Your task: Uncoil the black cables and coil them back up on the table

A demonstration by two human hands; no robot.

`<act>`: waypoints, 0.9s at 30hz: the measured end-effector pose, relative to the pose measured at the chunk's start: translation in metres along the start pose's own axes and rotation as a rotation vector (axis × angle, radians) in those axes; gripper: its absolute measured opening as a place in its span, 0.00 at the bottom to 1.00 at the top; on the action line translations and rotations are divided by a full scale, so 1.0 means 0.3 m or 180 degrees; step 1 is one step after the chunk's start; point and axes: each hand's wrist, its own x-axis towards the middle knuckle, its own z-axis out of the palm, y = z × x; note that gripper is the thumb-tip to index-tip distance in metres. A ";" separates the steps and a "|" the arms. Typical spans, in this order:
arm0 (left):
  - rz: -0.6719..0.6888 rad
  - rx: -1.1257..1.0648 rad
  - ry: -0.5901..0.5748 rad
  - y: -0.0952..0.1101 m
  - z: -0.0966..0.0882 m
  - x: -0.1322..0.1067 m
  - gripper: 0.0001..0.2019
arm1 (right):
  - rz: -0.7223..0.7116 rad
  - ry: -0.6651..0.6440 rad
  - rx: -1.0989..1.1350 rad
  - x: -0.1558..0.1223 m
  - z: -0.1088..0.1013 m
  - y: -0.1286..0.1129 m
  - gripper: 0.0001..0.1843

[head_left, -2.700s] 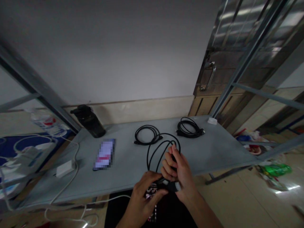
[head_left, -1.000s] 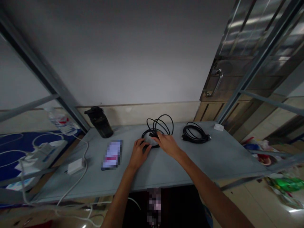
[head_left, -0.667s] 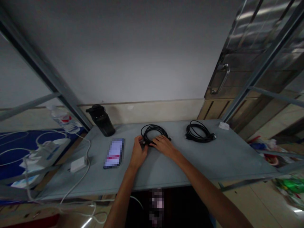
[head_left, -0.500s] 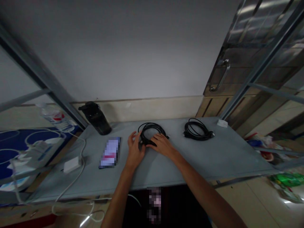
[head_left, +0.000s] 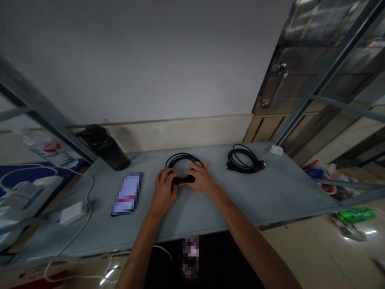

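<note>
A coiled black cable (head_left: pixel 184 155) lies on the grey tabletop (head_left: pixel 207 216) in front of me. My left hand (head_left: pixel 165 188) is closed on the left side of the coil, fingers curled over it. On the right side, my right hand (head_left: pixel 202 178) grips the same coil, its thumb along the near strands. Between the two hands the near part of the bundle shows as a thick dark strip. A second coiled black cable (head_left: pixel 245 160) rests to the right, apart from both hands, with metal connectors at its sides.
Left of my hands lie a phone (head_left: pixel 128 193) with a blurred screen and a white adapter (head_left: pixel 73 212) with a white cord. Behind them a dark bottle (head_left: pixel 105 148) stands near the wall. A small white block (head_left: pixel 276 150) sits at the back right, near the metal frame post (head_left: pixel 313 96).
My right hand has shifted from lying over the coil to wrapping its right side. My left fingers have closed further around the left side. The view has turned slightly to the right.
</note>
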 end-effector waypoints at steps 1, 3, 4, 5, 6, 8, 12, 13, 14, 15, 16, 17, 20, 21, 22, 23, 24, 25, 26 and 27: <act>-0.0108 -0.0045 0.0006 -0.007 0.001 -0.002 0.15 | 0.0140 0.0070 0.0030 -0.003 -0.005 0.004 0.30; -0.0320 -0.0243 -0.0012 -0.029 0.004 0.000 0.14 | 0.0380 0.0165 0.0087 -0.007 -0.009 0.011 0.34; -0.0418 -0.0358 -0.0024 -0.042 0.007 0.008 0.14 | 0.0461 0.0192 0.0113 -0.008 -0.009 0.013 0.35; -0.0516 -0.0450 -0.0013 -0.056 0.011 0.022 0.14 | 0.0511 0.0205 0.0140 -0.009 -0.009 0.015 0.36; -0.0622 -0.0507 0.0025 -0.071 0.017 0.043 0.14 | 0.0546 0.0213 0.0176 -0.010 -0.008 0.016 0.37; -0.0846 -0.0543 0.0104 -0.098 0.033 0.103 0.16 | 0.0611 0.0203 0.0277 -0.012 -0.008 0.017 0.39; -0.1013 -0.0638 -0.0046 -0.139 0.083 0.230 0.23 | 0.0788 0.0106 0.0491 -0.022 -0.016 0.021 0.52; -0.0992 -0.0664 -0.0077 -0.146 0.096 0.248 0.23 | 0.0810 0.0089 0.0517 -0.025 -0.019 0.022 0.56; -0.0975 -0.0685 -0.0078 -0.151 0.107 0.259 0.23 | 0.0829 0.0080 0.0529 -0.027 -0.023 0.023 0.59; -0.0974 -0.0703 -0.0058 -0.156 0.117 0.263 0.23 | 0.0850 0.0065 0.0534 -0.028 -0.026 0.024 0.61; -0.0988 -0.0718 -0.0021 -0.161 0.125 0.260 0.24 | 0.0877 0.0043 0.0536 -0.028 -0.030 0.024 0.62; -0.1009 -0.0731 0.0018 -0.165 0.130 0.253 0.26 | 0.0909 0.0014 0.0540 -0.028 -0.032 0.024 0.63; -0.1022 -0.0809 0.0170 -0.171 0.132 0.225 0.27 | 0.0985 -0.0066 0.0572 -0.023 -0.038 0.023 0.64; -0.0999 -0.0853 0.0226 -0.171 0.130 0.217 0.26 | 0.1001 -0.0070 0.0582 -0.021 -0.039 0.024 0.64; -0.0970 -0.0898 0.0282 -0.168 0.127 0.212 0.26 | 0.1015 -0.0066 0.0589 -0.019 -0.040 0.024 0.64; -0.0949 -0.0934 0.0340 -0.164 0.123 0.209 0.25 | 0.1026 -0.0061 0.0598 -0.018 -0.041 0.026 0.64; -0.0943 -0.0959 0.0393 -0.160 0.119 0.207 0.24 | 0.1021 -0.0058 0.0611 -0.017 -0.041 0.027 0.66; -0.0953 -0.0970 0.0434 -0.155 0.116 0.206 0.24 | 0.1003 -0.0049 0.0632 -0.016 -0.042 0.029 0.68; -0.0976 -0.0970 0.0471 -0.151 0.114 0.206 0.23 | 0.0981 -0.0030 0.0656 -0.016 -0.042 0.030 0.71; -0.1007 -0.0963 0.0509 -0.147 0.113 0.205 0.22 | 0.0961 -0.0005 0.0675 -0.016 -0.042 0.032 0.73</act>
